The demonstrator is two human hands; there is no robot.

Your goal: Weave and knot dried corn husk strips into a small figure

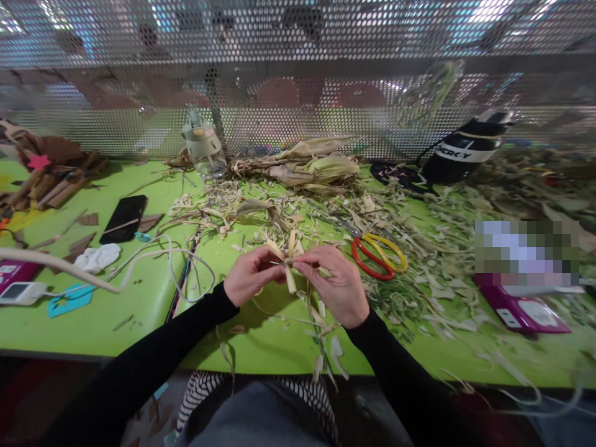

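Note:
Between my two hands is a small bundle of folded corn husk strips, pale yellow and crossing one another. My left hand pinches it from the left with thumb and fingers. From the right, my right hand pinches the same bundle near its middle. Thin husk strands trail below it toward the table edge. Scissors with one red and one yellow handle lie just right of my right hand. Husk scraps are scattered beyond both hands.
Whole dried corn husks are piled at the back. A clear bottle and a black bottle stand by the perforated metal screen. A phone, white cable and purple box lie on the green table.

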